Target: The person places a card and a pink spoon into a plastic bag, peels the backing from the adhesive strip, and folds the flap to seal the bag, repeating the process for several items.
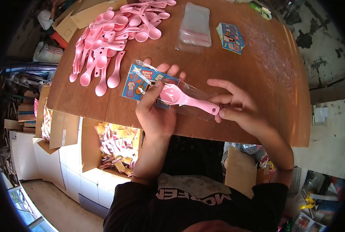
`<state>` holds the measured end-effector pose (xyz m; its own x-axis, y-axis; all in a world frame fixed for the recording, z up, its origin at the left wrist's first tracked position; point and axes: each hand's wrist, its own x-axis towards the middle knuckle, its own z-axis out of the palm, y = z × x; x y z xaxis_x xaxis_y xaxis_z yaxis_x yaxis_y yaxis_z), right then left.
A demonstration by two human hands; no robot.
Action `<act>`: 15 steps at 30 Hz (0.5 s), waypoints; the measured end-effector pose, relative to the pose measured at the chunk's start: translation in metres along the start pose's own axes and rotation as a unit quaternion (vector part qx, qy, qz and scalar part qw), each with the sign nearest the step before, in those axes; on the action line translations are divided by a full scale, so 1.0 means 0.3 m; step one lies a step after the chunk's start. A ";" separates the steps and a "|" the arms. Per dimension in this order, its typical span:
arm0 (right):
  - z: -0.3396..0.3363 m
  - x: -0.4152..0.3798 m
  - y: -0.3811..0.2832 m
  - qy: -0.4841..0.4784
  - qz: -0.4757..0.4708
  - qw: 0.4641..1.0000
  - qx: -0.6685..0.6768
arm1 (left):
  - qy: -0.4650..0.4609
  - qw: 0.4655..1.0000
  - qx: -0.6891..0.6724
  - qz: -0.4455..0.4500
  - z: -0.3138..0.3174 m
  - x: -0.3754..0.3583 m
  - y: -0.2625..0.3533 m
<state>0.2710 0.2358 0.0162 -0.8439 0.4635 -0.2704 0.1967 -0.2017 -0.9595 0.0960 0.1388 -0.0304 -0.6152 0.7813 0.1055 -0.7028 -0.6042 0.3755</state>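
Pink plastic spoon (pixel 186 100), likely light, stiff and slick, held above the brown wooden counter (pixel 222 69), has left fingers (pixel 173 70) gripping its bowl (pixel 170 93) and right fingers (pixel 220 83), grip unclear, at its handle tip (pixel 211 108), the sensible hold.

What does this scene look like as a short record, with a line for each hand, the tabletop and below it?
Left hand: the left hand holds a pink spoon and a printed card with a clear bag
Right hand: the right hand is at the spoon's handle end; firm hold unclear
Table: brown surface
Table, left: loose pile of pink spoons
Table, far side: flat clear bags, beside stacked cards
Below, left: cardboard box of small packets
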 end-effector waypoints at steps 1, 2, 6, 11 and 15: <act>-0.005 0.001 -0.004 -0.005 -0.012 1.000 -0.017 | 0.006 1.000 0.015 -0.007 0.005 -0.003 -0.006; -0.007 0.000 -0.007 -0.011 -0.024 0.999 -0.034 | -0.002 1.000 0.006 -0.018 0.005 -0.007 -0.015; 0.027 -0.020 -0.032 0.039 0.005 0.999 -0.019 | 0.038 0.999 0.008 -0.028 0.033 -0.035 -0.043; 0.024 -0.046 -0.061 0.154 -0.344 0.805 -0.458 | 0.105 0.981 -0.073 -0.145 0.067 -0.039 -0.074; -0.038 -0.072 -0.167 0.188 -0.383 0.765 -0.482 | -0.018 0.944 -0.091 -0.317 0.089 -0.017 -0.102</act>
<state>0.2851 0.2458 0.0692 -0.7277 0.3791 0.5717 0.1460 0.8999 -0.4108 0.1301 0.1573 -0.0179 -0.0400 0.9977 -0.0541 -0.9775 -0.0278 0.2090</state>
